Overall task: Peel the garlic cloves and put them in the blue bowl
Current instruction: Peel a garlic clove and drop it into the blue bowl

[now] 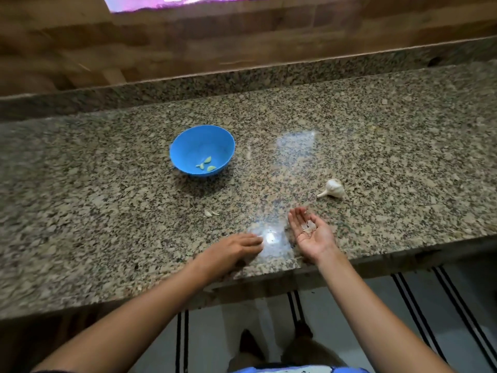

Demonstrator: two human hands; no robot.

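A blue bowl stands on the granite counter, left of centre, with three peeled garlic cloves in its bottom. A white garlic bulb lies on its side to the right. My right hand is palm up near the counter's front edge, cupping a few white garlic skins. My left hand lies palm down on the counter beside it, fingers pointing right, holding nothing that I can see.
Two loose bits of garlic skin lie on the counter in front of the bowl. A raised granite ledge and a wooden wall run along the back. Below the front edge is tiled floor with my feet.
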